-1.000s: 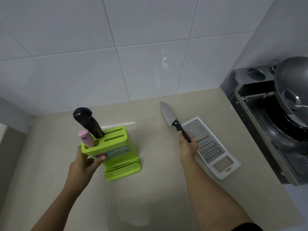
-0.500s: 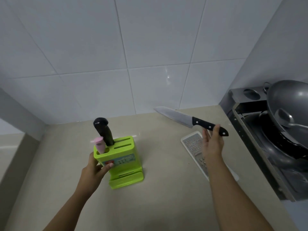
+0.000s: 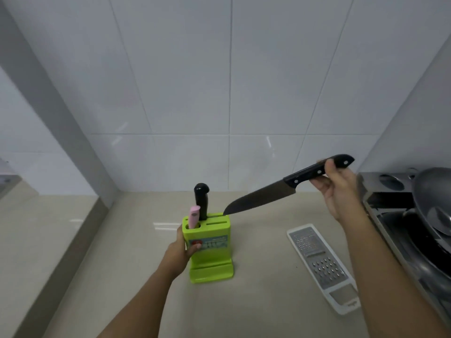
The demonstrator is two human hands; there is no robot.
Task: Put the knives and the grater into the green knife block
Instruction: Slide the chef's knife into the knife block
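The green knife block (image 3: 210, 252) stands upright on the beige counter (image 3: 256, 301). A black-handled knife (image 3: 201, 198) and a pink-handled tool (image 3: 194, 217) stick out of its top. My left hand (image 3: 181, 250) grips the block's left side. My right hand (image 3: 338, 189) holds a big knife (image 3: 266, 195) by its black handle, up in the air. Its blade slants down to the left, and the tip is right at the block's top back edge. The white flat grater (image 3: 319, 264) lies on the counter to the right of the block.
A steel stove recess (image 3: 395, 215) with a dark wok (image 3: 434, 198) fills the right edge. White tiled walls close off the back and right. A lower ledge (image 3: 36, 223) runs along the left side of the counter.
My right hand lifted the big knife off the counter, swung it over and tipped the blade down towards the block's top. My left hand kept its hold on the block.
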